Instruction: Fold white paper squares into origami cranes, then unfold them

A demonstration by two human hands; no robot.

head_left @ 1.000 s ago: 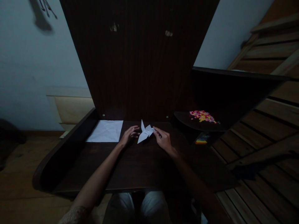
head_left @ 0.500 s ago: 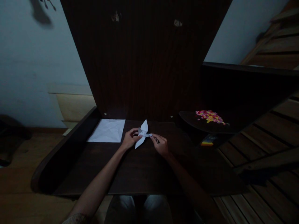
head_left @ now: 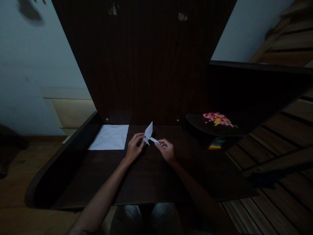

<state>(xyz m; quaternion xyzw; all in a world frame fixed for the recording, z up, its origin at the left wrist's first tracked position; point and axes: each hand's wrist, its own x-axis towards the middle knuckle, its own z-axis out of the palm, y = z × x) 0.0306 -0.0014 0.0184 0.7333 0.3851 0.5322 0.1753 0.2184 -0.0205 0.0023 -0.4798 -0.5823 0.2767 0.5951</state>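
A white folded paper crane (head_left: 148,131) is held between my two hands, just above the dark desk. My left hand (head_left: 134,146) grips its left side, thumb below and fingers above. With thumb and fingertips pinched, my right hand (head_left: 166,150) holds the narrow strip that points to the right. One broad wing stands up toward the back, and a smaller pointed flap hangs toward me. Part of the paper is hidden behind my left fingers. Left of my left hand, a flat white sheet of paper (head_left: 110,137) with crease lines lies on the desk.
A rounded side shelf (head_left: 195,122) at the right carries a pile of small pink, red and yellow pieces (head_left: 217,119). Below it is a small colourful item (head_left: 215,144). A raised board (head_left: 61,160) edges the desk at the left, and a tall dark panel (head_left: 146,65) closes the back.
The paper crane has been tilted: its wings, spread wide before, now appear narrower, and the strip at the right slants downward. Both hands keep their hold. The view has shifted slightly.
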